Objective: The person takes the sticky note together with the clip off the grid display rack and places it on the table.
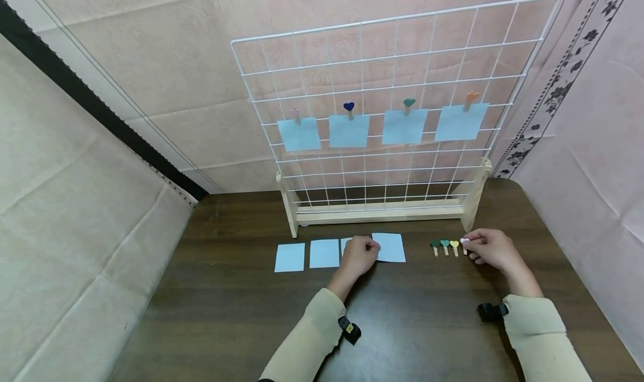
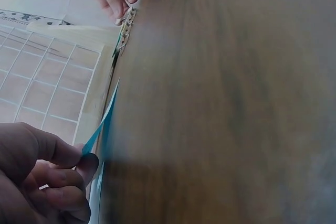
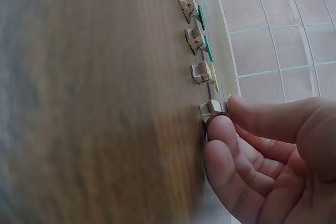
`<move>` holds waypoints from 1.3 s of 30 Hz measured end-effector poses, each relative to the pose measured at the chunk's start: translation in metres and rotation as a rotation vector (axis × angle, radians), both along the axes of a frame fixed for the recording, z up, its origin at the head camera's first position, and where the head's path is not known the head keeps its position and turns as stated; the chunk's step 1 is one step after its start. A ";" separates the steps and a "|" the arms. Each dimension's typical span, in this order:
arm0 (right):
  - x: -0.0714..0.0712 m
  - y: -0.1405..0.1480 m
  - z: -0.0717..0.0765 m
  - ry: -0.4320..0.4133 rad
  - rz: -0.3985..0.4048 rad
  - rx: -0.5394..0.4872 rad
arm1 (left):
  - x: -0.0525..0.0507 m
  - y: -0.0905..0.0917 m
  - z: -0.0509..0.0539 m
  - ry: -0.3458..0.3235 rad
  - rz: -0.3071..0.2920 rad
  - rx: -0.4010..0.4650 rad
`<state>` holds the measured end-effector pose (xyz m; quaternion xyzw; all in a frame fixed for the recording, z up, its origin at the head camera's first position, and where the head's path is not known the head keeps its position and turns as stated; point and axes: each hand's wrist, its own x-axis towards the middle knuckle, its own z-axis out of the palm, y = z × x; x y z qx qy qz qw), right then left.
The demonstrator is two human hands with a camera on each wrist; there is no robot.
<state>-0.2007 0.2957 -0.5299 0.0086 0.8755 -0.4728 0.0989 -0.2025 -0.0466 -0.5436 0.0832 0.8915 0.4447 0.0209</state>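
Note:
On the dark wooden table, my left hand [image 1: 359,255] pinches the left edge of the rightmost light-blue paper square [image 1: 391,248] between thumb and forefinger. The left wrist view shows that blue sheet [image 2: 107,113] tilted up off the tabletop. My right hand [image 1: 492,249] has its thumb and forefinger on a pale heart clothespin [image 3: 212,108], the last in a short row. Beside it lie a yellow heart clothespin [image 1: 455,245], a teal one [image 1: 445,244] and a dark green one [image 1: 435,245]. Part of another blue square [image 1: 344,244] is hidden behind my left hand.
Two more blue squares [image 1: 289,258] lie to the left. Behind them stands a white wire grid rack [image 1: 397,19] on a wooden base [image 1: 377,215]. Several blue squares [image 1: 349,131] hang on it from heart clothespins. Pale cloth [image 1: 90,203] surrounds the table.

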 end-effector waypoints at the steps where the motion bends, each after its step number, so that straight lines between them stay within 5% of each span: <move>1: 0.000 0.000 0.000 -0.002 0.001 -0.003 | 0.000 0.000 0.001 -0.003 -0.004 -0.011; 26: -0.002 0.002 -0.002 -0.050 0.018 0.021 | 0.001 0.006 0.004 -0.079 -0.017 -0.113; 39: -0.001 0.001 -0.002 -0.057 -0.018 0.023 | 0.001 0.000 0.003 -0.044 -0.027 -0.119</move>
